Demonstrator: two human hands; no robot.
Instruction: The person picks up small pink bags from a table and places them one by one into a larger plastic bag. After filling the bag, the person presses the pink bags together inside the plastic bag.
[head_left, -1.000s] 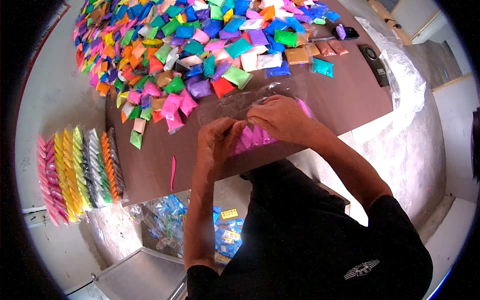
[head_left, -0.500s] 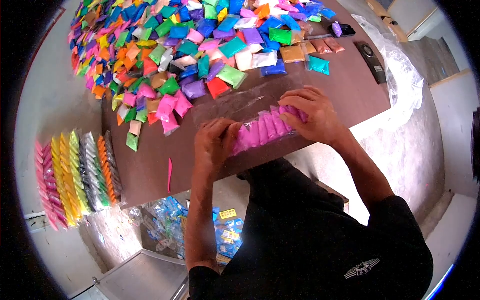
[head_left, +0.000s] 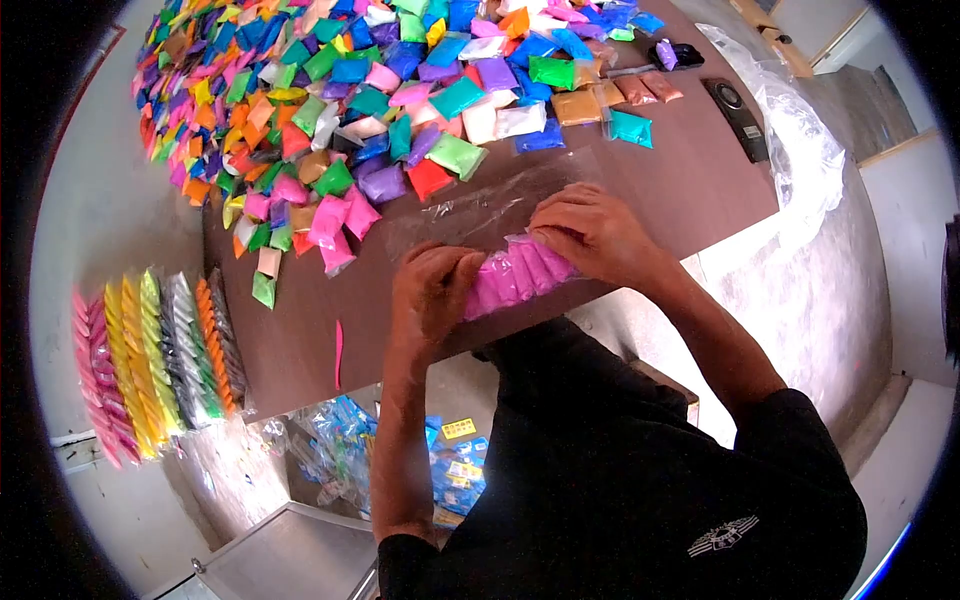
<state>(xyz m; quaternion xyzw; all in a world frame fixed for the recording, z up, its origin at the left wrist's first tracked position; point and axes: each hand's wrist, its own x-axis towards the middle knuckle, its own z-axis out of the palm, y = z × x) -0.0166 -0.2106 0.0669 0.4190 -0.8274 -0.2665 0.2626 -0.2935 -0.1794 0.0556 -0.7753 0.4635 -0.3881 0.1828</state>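
A row of pink packets [head_left: 518,274] lies close to the table's front edge, pressed side by side. My left hand [head_left: 434,285] has its fingers closed on the row's left end. Over the right end, my right hand [head_left: 590,232] curls its fingers and grips it too. The packets under both hands are partly hidden. Just behind them, a clear plastic bag [head_left: 470,212] lies flat on the brown table. To the left of my left hand rests a thin pink stick-like tool [head_left: 339,352].
A big heap of colourful packets [head_left: 350,120] covers the back of the table [head_left: 700,190]. Bagged rows of twisted coloured packets [head_left: 150,360] hang at the left edge. A black device [head_left: 737,118] and clear plastic sheeting [head_left: 800,150] lie at right. Blue packaging [head_left: 460,475] is below.
My right hand has moved left and slightly down, so the pink row between my hands is shorter. My left hand has hardly moved.
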